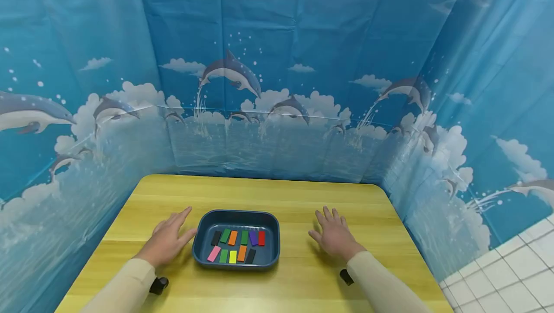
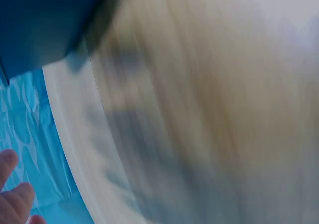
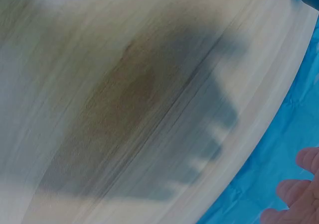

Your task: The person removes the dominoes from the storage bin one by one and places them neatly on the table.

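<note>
Backdrop [image 1: 277,39]: blue dolphin-print sheet hung on three sides.
Tabletop [image 1: 268,193]: yellow wood grain; blurred in both wrist views.
Tray [image 1: 236,268]: dark blue, shallow, placed centre-front between hands. Judged light, rigid, likely smooth plastic; best gripped at opposite long rims.
Blocks [image 1: 232,237]: small coloured flat pieces laid in two rows inside tray; judged light, could slide if tray is tilted.
Left hand [image 1: 166,242]: laid flat just beside tray's left wall, fingers extended, nothing held; contact with tray not discernible.
Right hand [image 1: 334,233]: flat on tabletop, apart from tray, fingers spread, nothing held.
</note>
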`<state>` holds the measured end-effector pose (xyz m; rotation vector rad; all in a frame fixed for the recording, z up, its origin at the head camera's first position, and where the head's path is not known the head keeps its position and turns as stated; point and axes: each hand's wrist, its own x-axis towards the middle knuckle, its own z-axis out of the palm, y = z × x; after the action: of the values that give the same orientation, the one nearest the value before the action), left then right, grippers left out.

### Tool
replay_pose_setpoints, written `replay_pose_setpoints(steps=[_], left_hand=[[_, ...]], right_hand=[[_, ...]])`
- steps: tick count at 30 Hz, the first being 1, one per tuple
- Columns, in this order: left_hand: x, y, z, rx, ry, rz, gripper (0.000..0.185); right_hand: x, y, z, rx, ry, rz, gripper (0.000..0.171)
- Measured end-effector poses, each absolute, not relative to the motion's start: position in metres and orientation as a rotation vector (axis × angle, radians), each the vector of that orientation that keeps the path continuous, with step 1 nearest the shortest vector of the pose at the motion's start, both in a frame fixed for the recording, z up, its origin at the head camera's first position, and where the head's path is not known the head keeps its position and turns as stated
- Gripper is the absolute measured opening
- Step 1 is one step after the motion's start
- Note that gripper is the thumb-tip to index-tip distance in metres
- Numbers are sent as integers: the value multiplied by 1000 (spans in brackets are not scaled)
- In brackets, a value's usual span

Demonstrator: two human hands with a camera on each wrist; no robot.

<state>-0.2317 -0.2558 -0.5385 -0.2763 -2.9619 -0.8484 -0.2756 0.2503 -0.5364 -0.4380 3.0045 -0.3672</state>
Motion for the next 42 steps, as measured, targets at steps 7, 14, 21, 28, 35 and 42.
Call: replay_pose_setpoints(steps=[7, 14, 21, 28, 35, 42], left_hand=[[-226, -240, -542, -197, -2994, -1157, 87], [-219, -228, -558, -145, -3008, -1374, 85], [-219, -229, -574, -116, -3015, -1478, 80], [-222, -231, -581, -87, -2961, -1611, 80], [-223, -229, -580, -40, -2971, -1574, 78], [-228, -227, -577, 5, -2982, -1536, 76]], right_hand=[[-288, 234, -530, -494, 3014, -367, 73], [-292, 191, -518, -547, 2994, -508, 62], [-294, 139, -500, -627, 2950, -712, 53], [-300, 102, -496, -669, 2781, -771, 46], [-308, 86, -498, -657, 2706, -664, 46], [-313, 79, -507, -676, 2752, -413, 47]])
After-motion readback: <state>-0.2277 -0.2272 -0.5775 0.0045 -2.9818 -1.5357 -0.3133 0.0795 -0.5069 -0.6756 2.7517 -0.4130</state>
